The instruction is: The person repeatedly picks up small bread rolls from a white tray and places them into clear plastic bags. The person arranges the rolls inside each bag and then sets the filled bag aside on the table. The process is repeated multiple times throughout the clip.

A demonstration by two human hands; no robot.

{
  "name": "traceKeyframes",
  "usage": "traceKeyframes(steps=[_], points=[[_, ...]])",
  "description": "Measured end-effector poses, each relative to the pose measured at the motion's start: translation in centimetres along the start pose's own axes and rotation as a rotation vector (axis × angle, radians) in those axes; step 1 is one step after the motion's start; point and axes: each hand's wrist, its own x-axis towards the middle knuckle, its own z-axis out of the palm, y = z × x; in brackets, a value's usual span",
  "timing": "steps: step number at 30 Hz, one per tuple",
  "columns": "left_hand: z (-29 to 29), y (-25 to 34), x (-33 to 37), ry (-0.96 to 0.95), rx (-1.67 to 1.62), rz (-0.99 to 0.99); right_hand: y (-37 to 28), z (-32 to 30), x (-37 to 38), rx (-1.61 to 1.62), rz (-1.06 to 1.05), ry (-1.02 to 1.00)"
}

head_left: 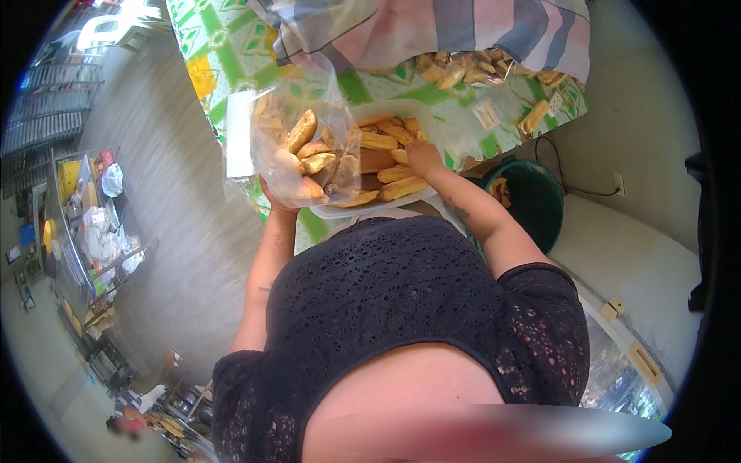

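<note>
My left hand [279, 197] grips a clear plastic bag [345, 116] from below and keeps it upright. Several browned sticks of bread [301, 131] stand and lie inside it. Right beside the bag is a translucent plastic tub [328, 211] with more golden bread sticks [401, 187] in it. My right hand [423, 158] reaches over the tub's right side, its fingers curled down among the sticks. What those fingers hold is hidden from this view.
The tub stands on a green-and-white patterned tablecloth [208, 42]. Checked cloth [417, 31] covers the far side, with bagged bread pieces [467, 68] at its edge. A dark green bin [532, 208] stands at the right, and a cluttered rack [100, 224] at the left.
</note>
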Motion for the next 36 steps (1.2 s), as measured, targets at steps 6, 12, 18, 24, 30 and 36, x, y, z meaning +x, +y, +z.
traceKeyframes(steps=[6,12,18,24,30,36], points=[[0.0,0.6,0.5,0.027,0.081,-0.011,0.5,-7.8,2.5,0.245,0.023,-0.2],[0.1,0.6,1.6,0.097,0.217,-0.007,-1.6,-3.4,7.4,0.522,-0.301,-0.052],[1.0,-0.2,3.7,0.162,0.469,-0.012,-2.1,0.6,7.4,0.72,-0.167,0.043],[1.6,-0.2,4.0,0.217,0.617,-0.016,-1.2,-3.8,6.3,0.706,-0.045,-0.209],[1.6,-0.3,2.8,0.245,0.63,0.001,-2.4,-4.5,7.5,1.069,-0.141,-0.508],[1.3,0.4,2.6,0.155,0.408,0.016,-4.6,-1.9,6.7,0.511,-0.447,-0.467]])
